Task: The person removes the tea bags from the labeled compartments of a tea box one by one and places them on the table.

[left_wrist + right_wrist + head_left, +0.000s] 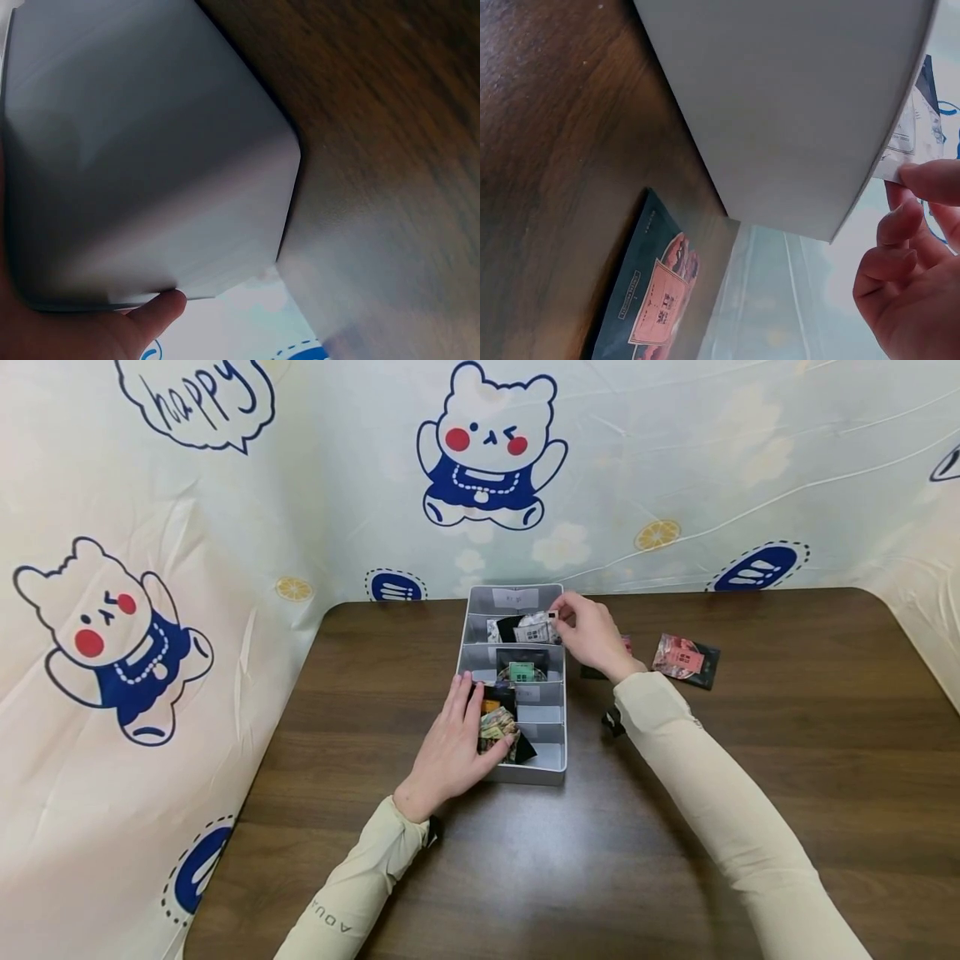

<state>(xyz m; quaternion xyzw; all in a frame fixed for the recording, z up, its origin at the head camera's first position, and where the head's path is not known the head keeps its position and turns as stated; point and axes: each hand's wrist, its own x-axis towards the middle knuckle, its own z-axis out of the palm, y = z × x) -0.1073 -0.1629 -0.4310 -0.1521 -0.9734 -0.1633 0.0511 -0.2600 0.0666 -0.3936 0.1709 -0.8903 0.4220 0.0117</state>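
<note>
A grey divided box (pixel 551 777) stands on the table, with flat packets in several of its compartments. My right hand (pixel 592 635) pinches the corner of a white and black packet (pixel 534 629) over a far compartment. In the right wrist view, thumb and fingertips hold that packet (pixel 911 131) at the box rim. My left hand (pixel 453 743) rests with straight fingers across the box's left edge, touching the near packets. Beside those fingers lie a black and orange packet (pixel 491 704) and a multicoloured packet (pixel 497 724). A green-labelled packet (pixel 521 672) sits in a middle compartment.
Right of the box, a pink-labelled packet (pixel 684 658) lies on the brown table (pixel 787 760). Another packet (pixel 592 673) is partly hidden beneath the right wrist. A printed cloth (pixel 360 485) hangs behind the table and along its left side.
</note>
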